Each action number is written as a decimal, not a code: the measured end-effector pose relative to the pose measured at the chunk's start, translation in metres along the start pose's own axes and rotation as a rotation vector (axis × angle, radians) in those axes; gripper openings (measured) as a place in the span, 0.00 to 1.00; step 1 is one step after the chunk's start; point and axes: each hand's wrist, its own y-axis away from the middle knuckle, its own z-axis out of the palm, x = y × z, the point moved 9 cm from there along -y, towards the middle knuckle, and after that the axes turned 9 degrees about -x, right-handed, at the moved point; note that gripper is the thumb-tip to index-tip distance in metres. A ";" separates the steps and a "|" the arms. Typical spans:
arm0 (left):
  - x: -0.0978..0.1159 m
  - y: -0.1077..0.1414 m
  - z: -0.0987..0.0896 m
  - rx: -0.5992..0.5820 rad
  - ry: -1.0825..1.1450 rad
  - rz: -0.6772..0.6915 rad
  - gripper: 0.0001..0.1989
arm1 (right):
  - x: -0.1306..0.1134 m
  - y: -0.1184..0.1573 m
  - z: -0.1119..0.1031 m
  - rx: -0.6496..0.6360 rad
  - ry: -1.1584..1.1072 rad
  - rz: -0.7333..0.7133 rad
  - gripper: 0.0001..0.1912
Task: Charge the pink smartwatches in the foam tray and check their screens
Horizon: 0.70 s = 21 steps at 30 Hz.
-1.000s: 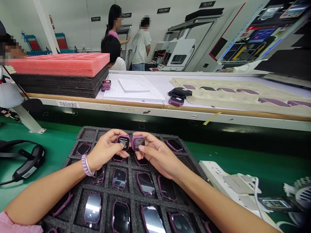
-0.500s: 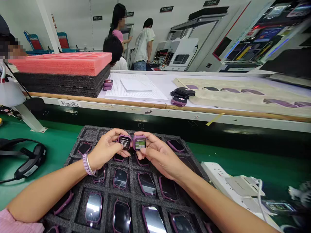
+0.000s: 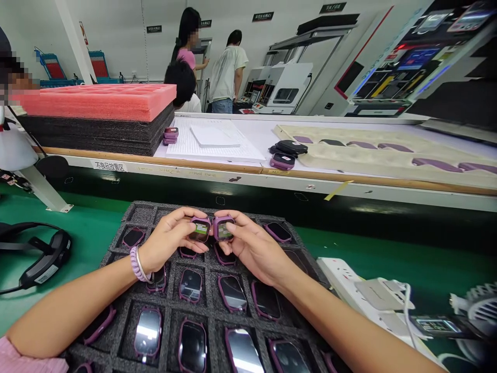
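Note:
My left hand [image 3: 171, 235] holds a purple-framed watch body [image 3: 201, 229] between thumb and fingers, its screen lit with green and white. Beside it, my right hand [image 3: 252, 243] grips a second purple watch body [image 3: 223, 229], the thumb resting on its lit screen. The two watches are held side by side, nearly touching, above a dark foam tray [image 3: 212, 278]. Several purple-framed watches with dark screens lie in the tray's compartments, among them one watch [image 3: 190, 286] just below my hands.
A headset [image 3: 46, 254] lies left of the tray, a white power strip [image 3: 341, 274] at its right. Behind, a shelf [image 3: 248, 167] bears pink foam [image 3: 101, 101], papers [image 3: 217, 135], watches and a cream tray [image 3: 349, 155]. Several people are in the background.
The left watch's screen has changed from white text on black to green and white. My right thumb has moved up onto the screen of the right watch.

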 end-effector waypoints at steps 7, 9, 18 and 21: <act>-0.002 -0.001 0.003 -0.015 -0.023 -0.011 0.19 | 0.001 0.000 -0.003 0.002 0.071 -0.025 0.18; -0.001 -0.001 0.003 -0.016 -0.026 -0.012 0.19 | 0.001 0.001 -0.003 0.004 0.088 -0.028 0.18; 0.000 -0.001 0.001 0.002 -0.046 -0.006 0.17 | -0.003 0.002 0.001 -0.024 0.097 -0.043 0.17; 0.001 0.000 0.001 0.000 -0.036 -0.004 0.17 | -0.002 0.002 0.001 -0.030 0.082 -0.033 0.17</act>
